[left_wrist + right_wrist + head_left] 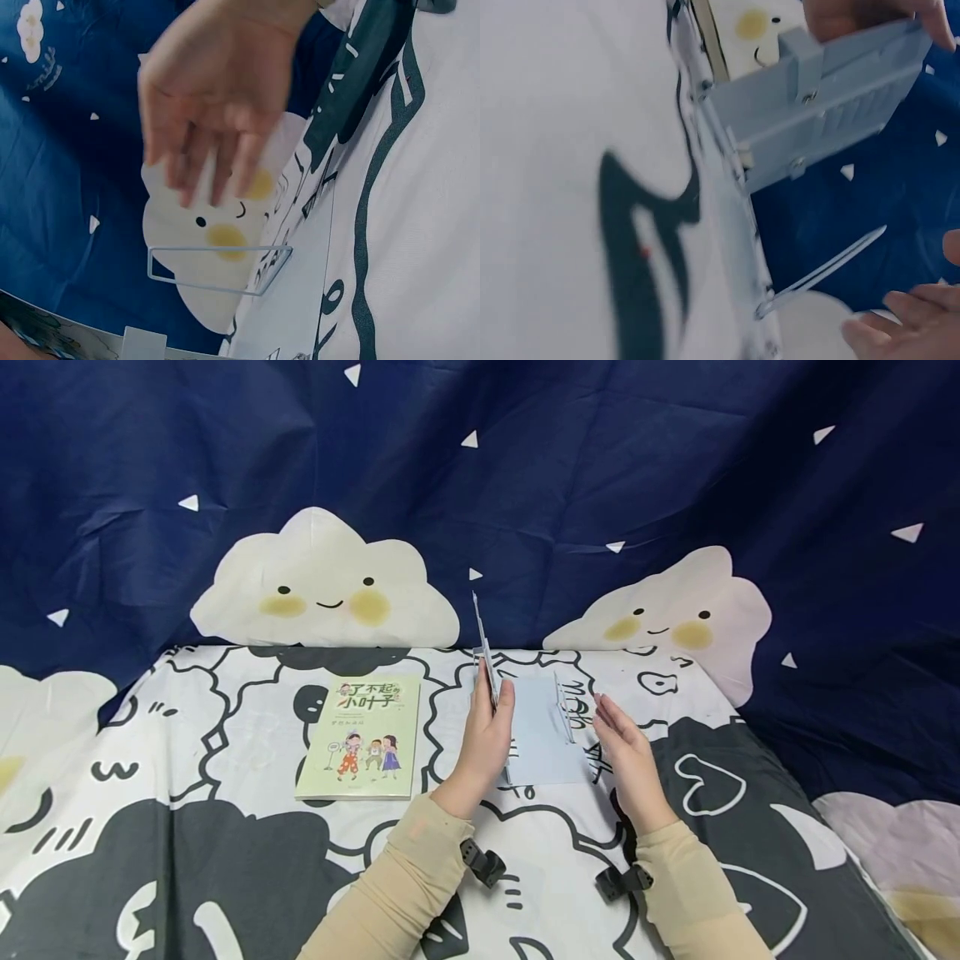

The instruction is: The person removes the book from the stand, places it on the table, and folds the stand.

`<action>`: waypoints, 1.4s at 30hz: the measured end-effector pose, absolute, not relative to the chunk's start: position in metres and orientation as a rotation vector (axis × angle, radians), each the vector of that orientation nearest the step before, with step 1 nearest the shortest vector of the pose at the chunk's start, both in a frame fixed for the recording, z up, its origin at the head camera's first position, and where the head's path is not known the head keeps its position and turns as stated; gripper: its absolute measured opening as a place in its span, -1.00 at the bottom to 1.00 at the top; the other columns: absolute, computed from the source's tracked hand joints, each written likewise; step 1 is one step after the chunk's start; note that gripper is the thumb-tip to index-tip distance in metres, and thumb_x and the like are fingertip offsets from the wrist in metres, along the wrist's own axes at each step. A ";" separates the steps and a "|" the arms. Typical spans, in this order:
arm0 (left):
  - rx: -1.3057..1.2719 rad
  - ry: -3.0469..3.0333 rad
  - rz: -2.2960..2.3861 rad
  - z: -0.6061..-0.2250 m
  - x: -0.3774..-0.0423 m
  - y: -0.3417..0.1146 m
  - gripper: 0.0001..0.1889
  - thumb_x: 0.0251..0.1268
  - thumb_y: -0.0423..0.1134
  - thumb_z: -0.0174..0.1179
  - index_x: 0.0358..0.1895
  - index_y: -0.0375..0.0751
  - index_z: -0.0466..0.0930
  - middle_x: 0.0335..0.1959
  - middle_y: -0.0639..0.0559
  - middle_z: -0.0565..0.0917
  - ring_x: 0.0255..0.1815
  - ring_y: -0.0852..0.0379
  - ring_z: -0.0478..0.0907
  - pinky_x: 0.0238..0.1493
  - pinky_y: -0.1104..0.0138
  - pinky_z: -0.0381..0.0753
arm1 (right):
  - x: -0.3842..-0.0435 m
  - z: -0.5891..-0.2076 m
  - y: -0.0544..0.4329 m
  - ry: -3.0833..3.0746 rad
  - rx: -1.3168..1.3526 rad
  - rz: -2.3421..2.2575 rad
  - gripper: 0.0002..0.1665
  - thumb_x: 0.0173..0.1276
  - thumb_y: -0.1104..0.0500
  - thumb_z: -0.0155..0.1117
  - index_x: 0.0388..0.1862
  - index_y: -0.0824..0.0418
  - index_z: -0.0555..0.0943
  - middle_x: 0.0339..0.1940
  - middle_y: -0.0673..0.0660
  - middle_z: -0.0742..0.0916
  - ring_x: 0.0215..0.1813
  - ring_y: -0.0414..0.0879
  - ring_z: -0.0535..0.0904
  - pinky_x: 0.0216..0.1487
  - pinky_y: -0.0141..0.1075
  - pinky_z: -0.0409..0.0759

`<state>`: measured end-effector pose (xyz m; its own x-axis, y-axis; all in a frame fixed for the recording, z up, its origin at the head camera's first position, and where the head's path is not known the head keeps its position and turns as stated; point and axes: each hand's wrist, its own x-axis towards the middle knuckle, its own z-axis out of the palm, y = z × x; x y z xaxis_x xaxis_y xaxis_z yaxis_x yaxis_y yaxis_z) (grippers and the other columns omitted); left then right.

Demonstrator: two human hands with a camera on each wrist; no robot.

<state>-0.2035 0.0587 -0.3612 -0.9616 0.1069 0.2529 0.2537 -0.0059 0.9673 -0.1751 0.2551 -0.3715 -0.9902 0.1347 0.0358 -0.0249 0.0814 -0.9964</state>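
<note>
A light blue folding book stand, seen edge-on, has one panel (483, 643) raised and another panel (536, 727) lying on the bedspread. My left hand (486, 731) grips the raised panel low down, thumb on the near side. In the right wrist view, the panel's ribbed face (847, 109) and a clip-like tab (802, 64) show beneath the left fingers. A thin wire frame (217, 270) stands up from the flat panel. My right hand (628, 752) hovers just right of that frame, fingers extended and apart from it, holding nothing.
Left of the stand lies a pale green book (360, 735) with a cartoon cover. Both rest on a black-and-white patterned bedspread (247, 760). Behind it hangs a dark blue cloth (525, 485) printed with clouds. Each wrist wears a small black camera.
</note>
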 end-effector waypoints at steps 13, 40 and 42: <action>-0.415 -2.129 -2.115 -0.362 -0.204 0.059 -0.28 0.62 0.10 -0.27 0.62 -0.11 -0.31 0.65 -0.08 -0.18 0.66 -0.01 -0.22 0.62 0.05 -0.10 | -0.184 -0.399 0.270 -2.582 0.065 2.131 -0.23 0.67 -0.07 -0.29 0.61 0.34 -0.14 0.67 0.20 -0.07 0.67 0.05 -0.28 0.64 -0.07 -0.20; -0.395 -2.158 -2.085 -0.359 -0.201 0.062 -0.25 0.61 0.12 -0.26 0.62 -0.18 -0.30 0.65 -0.11 -0.19 0.66 -0.01 -0.25 0.62 0.04 -0.15 | -0.184 -0.401 0.267 -2.880 0.034 1.938 -0.18 0.62 -0.14 -0.15 0.62 0.27 -0.04 0.66 0.25 0.02 0.67 0.16 -0.26 0.62 0.08 -0.26; -0.397 -2.168 -2.095 -0.358 -0.200 0.063 -0.24 0.61 0.13 -0.27 0.61 -0.19 -0.31 0.65 -0.11 -0.21 0.66 -0.02 -0.26 0.62 0.03 -0.17 | -0.184 -0.400 0.266 -2.876 0.045 1.940 -0.18 0.62 -0.14 -0.15 0.62 0.29 -0.04 0.65 0.27 0.02 0.66 0.17 -0.25 0.61 0.09 -0.26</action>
